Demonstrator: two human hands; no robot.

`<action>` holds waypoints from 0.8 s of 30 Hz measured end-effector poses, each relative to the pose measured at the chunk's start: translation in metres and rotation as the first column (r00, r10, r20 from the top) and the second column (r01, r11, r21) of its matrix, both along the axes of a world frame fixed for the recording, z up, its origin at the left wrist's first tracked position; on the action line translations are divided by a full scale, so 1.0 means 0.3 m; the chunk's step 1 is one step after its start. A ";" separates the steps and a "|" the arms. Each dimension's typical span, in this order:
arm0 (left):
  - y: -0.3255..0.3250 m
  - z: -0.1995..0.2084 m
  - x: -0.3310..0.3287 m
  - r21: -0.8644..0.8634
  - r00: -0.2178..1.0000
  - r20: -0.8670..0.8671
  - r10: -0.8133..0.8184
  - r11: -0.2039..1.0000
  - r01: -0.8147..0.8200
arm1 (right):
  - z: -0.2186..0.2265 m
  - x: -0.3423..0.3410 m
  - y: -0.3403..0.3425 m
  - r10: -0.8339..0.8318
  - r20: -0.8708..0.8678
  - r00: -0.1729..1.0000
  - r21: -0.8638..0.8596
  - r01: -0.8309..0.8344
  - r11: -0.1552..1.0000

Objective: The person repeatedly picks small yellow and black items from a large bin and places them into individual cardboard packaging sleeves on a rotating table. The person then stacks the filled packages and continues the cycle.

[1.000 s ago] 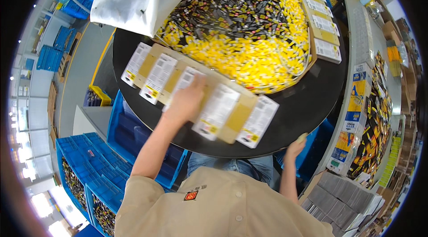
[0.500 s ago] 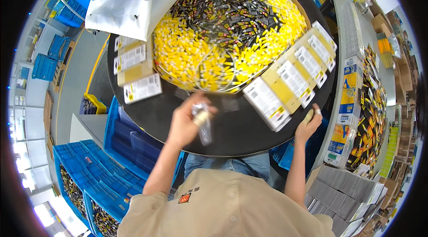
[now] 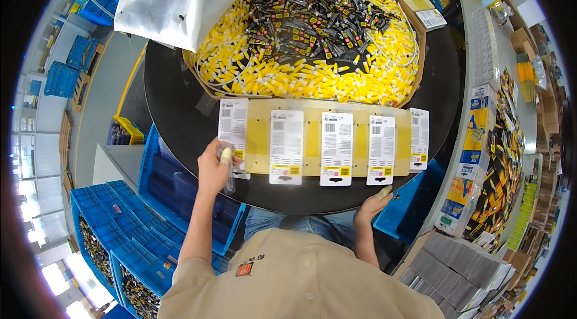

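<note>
My left hand (image 3: 214, 167) is closed around a clear plastic piece (image 3: 230, 182), perhaps a blister shell. It rests against the lower part of the leftmost white printed card (image 3: 233, 121), and a pale cover sits on one finger. Several such cards, including a middle card (image 3: 336, 148), lie in a row on a yellow board (image 3: 308, 139) on the round black table (image 3: 186, 115). At the table's near edge, my right hand (image 3: 371, 205) holds nothing visible, its fingers stretched out below the card (image 3: 381, 149) second from the right.
Beyond the board, a wooden-rimmed tray (image 3: 422, 57) holds yellow-and-white tubes (image 3: 300, 85) heaped around dark tubes (image 3: 312, 12). A blue bin (image 3: 409, 205) stands right of my legs; blue crates (image 3: 132, 217) stand left. A white sheet (image 3: 159, 15) overhangs the table's far left.
The round table has turned, bringing the row of cards from the right to in front of me. My left hand has moved left with the plastic piece; my right hand has moved left and nearer.
</note>
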State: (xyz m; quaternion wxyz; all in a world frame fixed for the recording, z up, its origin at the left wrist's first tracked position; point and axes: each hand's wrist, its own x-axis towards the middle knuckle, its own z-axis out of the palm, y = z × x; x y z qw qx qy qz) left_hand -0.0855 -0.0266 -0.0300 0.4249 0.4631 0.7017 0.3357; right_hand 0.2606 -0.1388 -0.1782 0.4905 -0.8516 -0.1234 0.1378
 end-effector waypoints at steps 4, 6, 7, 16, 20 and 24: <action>0.043 0.008 -0.102 0.005 0.994 -0.066 -0.087 0.996 0.087 | 0.109 -0.056 -0.023 0.213 0.289 0.933 -0.101 -0.192 0.976; 0.056 0.021 -0.139 -0.016 0.991 -0.021 -0.129 0.992 0.129 | 0.211 -0.009 -0.017 0.434 0.635 0.639 -0.263 -0.349 0.899; 0.067 0.030 -0.154 -0.021 0.991 0.036 -0.125 0.992 0.126 | 0.255 -0.003 -0.002 0.564 0.649 0.511 -0.316 -0.493 0.810; 0.081 0.167 -0.117 0.197 0.940 0.266 -0.214 0.967 0.165 | 0.416 -0.180 0.138 0.865 0.483 -0.134 -0.575 -0.794 0.198; 0.061 0.236 -0.039 0.163 0.952 0.288 -0.103 0.985 0.057 | 0.412 -0.296 0.213 0.716 0.685 0.137 -0.058 -0.969 0.241; 0.072 0.273 0.121 0.214 0.941 0.225 -0.254 0.955 0.207 | 0.418 -0.449 0.283 0.652 0.702 -0.285 -0.332 -0.942 -0.054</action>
